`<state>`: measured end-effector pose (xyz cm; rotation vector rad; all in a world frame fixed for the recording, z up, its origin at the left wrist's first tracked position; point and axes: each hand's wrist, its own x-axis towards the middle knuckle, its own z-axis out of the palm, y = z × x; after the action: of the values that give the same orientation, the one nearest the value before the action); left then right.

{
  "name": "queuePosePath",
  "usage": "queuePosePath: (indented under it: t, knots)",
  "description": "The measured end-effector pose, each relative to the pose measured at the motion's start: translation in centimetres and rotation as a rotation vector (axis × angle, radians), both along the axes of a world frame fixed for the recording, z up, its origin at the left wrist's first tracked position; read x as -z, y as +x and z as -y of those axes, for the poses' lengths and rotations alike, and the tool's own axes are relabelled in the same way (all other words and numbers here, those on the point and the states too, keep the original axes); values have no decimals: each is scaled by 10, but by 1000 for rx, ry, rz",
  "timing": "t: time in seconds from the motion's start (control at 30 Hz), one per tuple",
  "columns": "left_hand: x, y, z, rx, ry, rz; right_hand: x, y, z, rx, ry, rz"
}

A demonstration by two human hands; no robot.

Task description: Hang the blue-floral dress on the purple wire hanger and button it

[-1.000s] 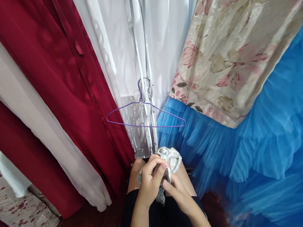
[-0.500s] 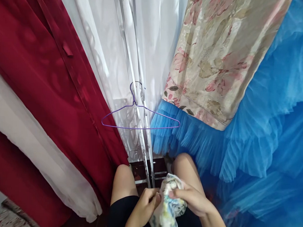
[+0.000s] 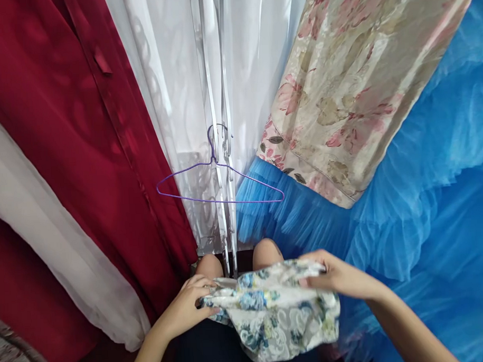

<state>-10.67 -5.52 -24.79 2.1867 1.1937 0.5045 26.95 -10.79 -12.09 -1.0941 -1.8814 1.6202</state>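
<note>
Head view: we hold the floral cloth (image 3: 275, 306) stretched above our lap. The left hand (image 3: 190, 304) pinches its left top edge and the right hand (image 3: 342, 277) is closed on the right corner. We judge it light, limp and not slippery, best gripped along the top hem. Its lower edge runs off frame, and folds bury our fingertips. A purple wire hanger (image 3: 220, 184) hangs ahead, well apart.

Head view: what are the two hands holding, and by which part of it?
A blue-flowered cloth, by its top edge: left hand at the left end, right hand at the right end.
</note>
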Motion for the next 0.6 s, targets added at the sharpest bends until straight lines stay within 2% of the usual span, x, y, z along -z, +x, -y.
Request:
queuePosePath:
  t: [0.1, 0.17, 0.27, 0.33, 0.43, 0.5, 0.6]
  knots:
    - [-19, -11, -14, 35, -7, 31, -14, 22, -36, 232, 146, 14]
    - [-36, -10, -18, 37, -6, 90, -24, 35, -66, 334, 240, -20]
    - [-74, 4, -11, 72, 11, 276, -45, 43, -115, 482, 362, -213]
    - [-104, 14, -3, 146, -37, 437, -63, 36, -146, 573, 376, -381]
    - [-142, 22, 6, 182, -128, 621, -89, 9, -186, 576, 287, -529]
    - [-156, 21, 4, 80, -145, 714, -101, -14, -206, 532, 185, -524]
    - [-164, 12, -8, -125, -168, 814, -109, -43, -220, 416, 37, -439]
